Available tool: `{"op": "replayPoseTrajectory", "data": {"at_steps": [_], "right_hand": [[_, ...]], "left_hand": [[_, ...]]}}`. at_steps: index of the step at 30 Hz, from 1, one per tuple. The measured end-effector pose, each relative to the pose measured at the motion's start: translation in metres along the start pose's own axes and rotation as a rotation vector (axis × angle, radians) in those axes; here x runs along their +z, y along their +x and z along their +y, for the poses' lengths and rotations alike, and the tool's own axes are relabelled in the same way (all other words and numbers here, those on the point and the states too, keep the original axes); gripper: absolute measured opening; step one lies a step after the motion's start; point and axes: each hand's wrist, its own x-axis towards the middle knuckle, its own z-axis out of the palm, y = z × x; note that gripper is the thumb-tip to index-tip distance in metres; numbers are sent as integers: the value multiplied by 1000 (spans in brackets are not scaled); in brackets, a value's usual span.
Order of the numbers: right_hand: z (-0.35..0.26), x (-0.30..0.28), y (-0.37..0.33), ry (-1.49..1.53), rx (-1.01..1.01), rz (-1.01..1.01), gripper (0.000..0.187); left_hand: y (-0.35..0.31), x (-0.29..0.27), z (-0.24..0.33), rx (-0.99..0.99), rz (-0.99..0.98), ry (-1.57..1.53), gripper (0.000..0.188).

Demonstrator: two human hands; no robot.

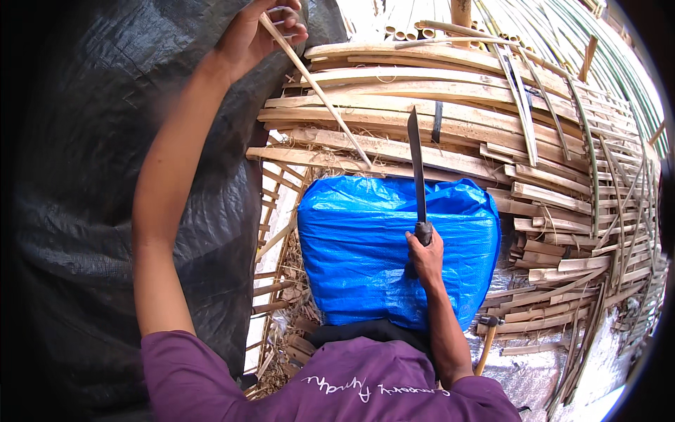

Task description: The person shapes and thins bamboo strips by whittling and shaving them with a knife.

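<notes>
My left hand (pixel 256 35), raised at the top with the arm stretched out, grips the upper end of a thin bamboo strip (pixel 316 88). The strip slants down to the right, and its lower end lies over the split bamboo slats near the blue tarp's far edge. In my right hand (pixel 427 257) is a machete (pixel 418 165), held by its dark handle with the blade upright and pointing away from me. Under that hand a blue tarp (pixel 365 246) covers my lap. The strip and the blade are apart.
Split bamboo slats (pixel 436 126) are stacked ahead and to the right, with thinner strips across them. A black tarp (pixel 77 232) hangs or lies along the left side. A hammer (pixel 486 341) with a wooden handle is beside my right elbow. Shavings (pixel 288 337) lie at lower left.
</notes>
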Motion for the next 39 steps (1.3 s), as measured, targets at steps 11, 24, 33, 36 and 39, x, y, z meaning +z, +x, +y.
{"op": "replayPoseTrajectory", "data": {"at_steps": [11, 24, 33, 36, 39], "right_hand": [[-14, -1, -3, 20, 76, 25, 19], [-58, 33, 56, -206, -195, -144, 20], [-58, 77, 75, -280, -164, -252, 20], [-55, 91, 83, -316, -234, -235, 23], [-58, 105, 100, -392, -272, -299, 30]], "left_hand": [[-8, -6, 46, 645, 95, 268, 35], [-7, -53, -7, 680, 411, 230, 32], [-6, -65, 5, 744, 504, 222, 32], [-6, -73, -2, 763, 581, 227, 34], [-6, -62, -8, 749, 596, 280, 33]]}}
